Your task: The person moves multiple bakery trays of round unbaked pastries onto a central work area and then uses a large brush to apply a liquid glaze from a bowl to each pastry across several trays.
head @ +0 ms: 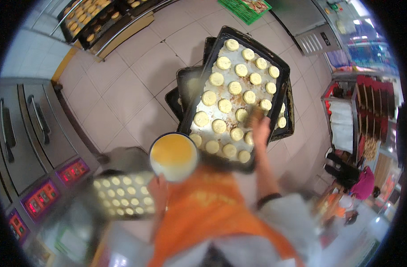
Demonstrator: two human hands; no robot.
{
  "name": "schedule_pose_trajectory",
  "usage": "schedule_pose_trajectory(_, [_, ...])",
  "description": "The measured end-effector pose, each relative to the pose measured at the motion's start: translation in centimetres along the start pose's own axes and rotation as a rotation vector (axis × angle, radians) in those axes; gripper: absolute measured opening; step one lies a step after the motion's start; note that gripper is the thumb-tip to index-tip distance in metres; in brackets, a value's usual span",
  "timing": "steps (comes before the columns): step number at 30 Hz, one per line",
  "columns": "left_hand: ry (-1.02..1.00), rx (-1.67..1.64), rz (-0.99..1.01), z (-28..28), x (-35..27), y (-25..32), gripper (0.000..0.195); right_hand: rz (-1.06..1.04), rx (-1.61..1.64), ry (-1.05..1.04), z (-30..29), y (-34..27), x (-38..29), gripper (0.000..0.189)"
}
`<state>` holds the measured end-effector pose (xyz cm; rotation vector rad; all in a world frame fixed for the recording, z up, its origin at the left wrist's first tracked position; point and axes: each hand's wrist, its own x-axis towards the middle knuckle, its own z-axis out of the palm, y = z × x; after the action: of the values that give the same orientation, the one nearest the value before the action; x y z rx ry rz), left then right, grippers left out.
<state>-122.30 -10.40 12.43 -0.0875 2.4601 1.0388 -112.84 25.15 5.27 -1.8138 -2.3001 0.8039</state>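
My left hand grips the rim of a white, dark-edged bowl, which holds egg-yellow liquid. In my right hand is a blurred brown brush, held low over the right side of a black baking tray. Rows of round, pale yellow pastries lie on the tray's stained liner. The brush partly covers the area beside one pastry. Beneath this tray, other dark trays stick out at different angles, and pastries show on the one at right.
Another tray of pastries lies at my lower left, beside ovens with lit red displays. A rack holds browned pastries at the upper left. A green crate sits on the tiled floor. People are at the right.
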Motion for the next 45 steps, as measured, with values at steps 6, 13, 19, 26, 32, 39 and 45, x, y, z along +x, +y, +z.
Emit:
schedule_pose_trajectory(6, [-0.029,0.010,0.021,-0.4,1.9,-0.7,0.037,-0.378,0.266,0.012,6.8,-10.3,0.1,0.024])
schedule_pose_trajectory(13, [-0.022,0.038,-0.006,1.2,2.6,-1.1,0.035,-0.142,-0.083,0.318,-3.9,5.6,8.9,0.032])
schedule_pose_trajectory(19, [-0.062,0.150,-0.052,2.4,3.1,-3.2,0.033,-0.143,0.069,0.180,1.5,-2.0,7.1,0.032])
schedule_pose_trajectory(26, [-0.113,0.089,-0.060,2.3,3.8,2.2,0.031,-0.268,0.312,-0.053,6.9,-13.9,7.5,0.036])
schedule_pose_trajectory(32, [-0.032,0.082,0.089,3.8,4.2,-4.3,0.030,-0.110,-0.021,0.308,-2.0,1.3,17.9,0.040])
schedule_pose_trajectory(39, [-0.066,0.205,0.085,3.4,5.1,-0.3,0.032,-0.157,0.022,0.242,3.2,-4.8,16.9,0.030])
schedule_pose_trajectory(45, [-0.080,0.203,0.050,3.5,5.4,0.0,0.032,-0.360,0.249,0.090,8.7,-15.4,16.9,0.030])
